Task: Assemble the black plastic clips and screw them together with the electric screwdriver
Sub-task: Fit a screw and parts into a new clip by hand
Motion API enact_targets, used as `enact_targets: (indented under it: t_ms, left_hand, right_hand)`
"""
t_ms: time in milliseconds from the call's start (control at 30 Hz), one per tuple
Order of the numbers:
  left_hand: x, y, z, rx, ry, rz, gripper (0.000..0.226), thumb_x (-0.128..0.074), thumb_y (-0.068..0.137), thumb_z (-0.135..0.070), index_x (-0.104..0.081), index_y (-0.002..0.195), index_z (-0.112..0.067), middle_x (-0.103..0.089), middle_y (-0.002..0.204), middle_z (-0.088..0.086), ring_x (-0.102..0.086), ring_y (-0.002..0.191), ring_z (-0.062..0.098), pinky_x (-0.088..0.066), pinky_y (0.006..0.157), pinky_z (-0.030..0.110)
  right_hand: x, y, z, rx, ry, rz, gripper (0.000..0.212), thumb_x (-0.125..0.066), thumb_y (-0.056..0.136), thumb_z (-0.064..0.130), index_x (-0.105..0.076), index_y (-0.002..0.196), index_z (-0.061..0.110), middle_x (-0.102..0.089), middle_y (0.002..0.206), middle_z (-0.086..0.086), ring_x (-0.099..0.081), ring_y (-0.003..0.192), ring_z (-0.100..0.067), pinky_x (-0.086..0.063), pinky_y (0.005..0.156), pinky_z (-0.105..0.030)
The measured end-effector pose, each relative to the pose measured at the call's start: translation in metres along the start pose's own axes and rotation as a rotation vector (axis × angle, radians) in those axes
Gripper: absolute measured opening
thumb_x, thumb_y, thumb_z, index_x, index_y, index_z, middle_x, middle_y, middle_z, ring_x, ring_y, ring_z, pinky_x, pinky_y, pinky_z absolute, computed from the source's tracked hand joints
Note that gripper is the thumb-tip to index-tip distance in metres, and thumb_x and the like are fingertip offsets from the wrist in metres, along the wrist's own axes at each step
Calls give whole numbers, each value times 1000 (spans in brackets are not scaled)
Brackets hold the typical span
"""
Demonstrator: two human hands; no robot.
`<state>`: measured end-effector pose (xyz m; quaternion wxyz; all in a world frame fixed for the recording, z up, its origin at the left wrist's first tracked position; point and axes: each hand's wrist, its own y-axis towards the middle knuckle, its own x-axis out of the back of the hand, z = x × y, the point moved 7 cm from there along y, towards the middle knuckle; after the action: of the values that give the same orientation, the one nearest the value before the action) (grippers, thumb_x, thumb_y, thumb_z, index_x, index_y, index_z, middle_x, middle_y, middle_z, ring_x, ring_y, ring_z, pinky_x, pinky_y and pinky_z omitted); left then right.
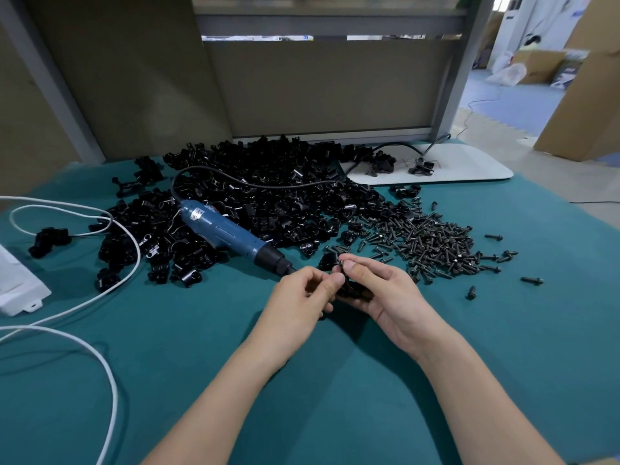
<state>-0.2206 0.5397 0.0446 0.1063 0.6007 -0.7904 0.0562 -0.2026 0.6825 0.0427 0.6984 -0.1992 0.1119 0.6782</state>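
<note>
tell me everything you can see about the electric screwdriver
The electric screwdriver has a long blue body that looks like plastic, a pale label near the rear and a black collar at the nose. It lies on its side, unheld, slanting from the pile of black clips, where its rear rests, down to the green cloth. A black cable leaves the rear and loops over the pile. The nose ends beside the left hand; the bit itself is hidden.

Label on electric screwdriver (231,233) illegible
</note>
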Motion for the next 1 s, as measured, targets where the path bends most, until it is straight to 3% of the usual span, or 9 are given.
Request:
enact_targets:
  t_ms: [67,167,300,367,500,633,800,900,1000]
  left_hand:
    - [0,-2,0,0,46,-39,26,-65,93,-48,-67,86,-24,-68,68,-9,-64,65,6,-56,68,35]
    - [0,-4,-4,-41,138,-43,21,-64,94,-48,-65,84,-29,-68,71,-7,-63,66,6,-55,70,35]
    - [0,-6,-11,-103,179,-13,10,-65,97,-31,-64,88,-32,-69,78,-16,-59,70,2,-49,68,21]
    - [0,-8,-18,-157,178,-14,11,-66,98,-23,-65,91,-31,-70,89,-20,-61,83,-3,-45,73,10]
    - [-1,-10,-28,-248,170,-19,15,-66,97,-13,-65,96,-28,-67,97,-17,-61,95,-2,-43,81,7]
    - [-3,-11,-27,-260,124,-3,20,-64,97,-9,-62,105,-27,-65,96,-26,-60,91,-4,-42,78,6]
    - [6,-6,-20,-201,63,-103,6,-57,102,-29,-58,101,-33,-67,87,-22,-62,82,1,-49,74,18]
    - [15,-3,-18,-145,-88,-140,7,-56,103,-27,-62,100,-26,-65,75,-22,-60,70,-1,-48,65,15]
    - [14,-1,-21,-105,-261,-92,8,-60,100,-20,-68,100,-18,-65,73,-17,-60,71,2,-52,68,16]
  right_hand:
    - [0,0,-1,2,-9,3,40,-78,77,25,-75,113,7,-78,106,-11,-75,95,-20,-61,79,-30]
    - [2,1,-1,0,10,5,41,-77,78,23,-73,115,6,-77,109,-14,-75,99,-22,-62,82,-32]
    - [3,2,-2,-7,25,12,41,-77,77,22,-73,115,6,-77,110,-16,-75,99,-22,-62,80,-32]
    - [3,2,-2,-10,22,16,41,-77,78,23,-73,114,6,-78,108,-14,-76,98,-22,-62,79,-33]
    - [2,3,-2,-25,39,11,43,-76,78,23,-72,116,3,-78,109,-14,-76,100,-23,-63,80,-36]
    - [3,3,-2,-24,35,12,42,-77,78,24,-75,115,3,-76,114,-17,-74,105,-27,-62,83,-37]
    - [3,2,3,88,-84,-25,38,-82,71,32,-80,106,16,-77,110,-13,-75,103,-24,-61,87,-37]
    - [7,3,7,112,-8,-70,38,-79,74,25,-76,110,12,-78,107,-13,-76,97,-23,-61,81,-33]
    - [9,2,9,96,124,-69,35,-75,79,17,-73,111,4,-77,103,-16,-75,93,-25,-62,78,-33]
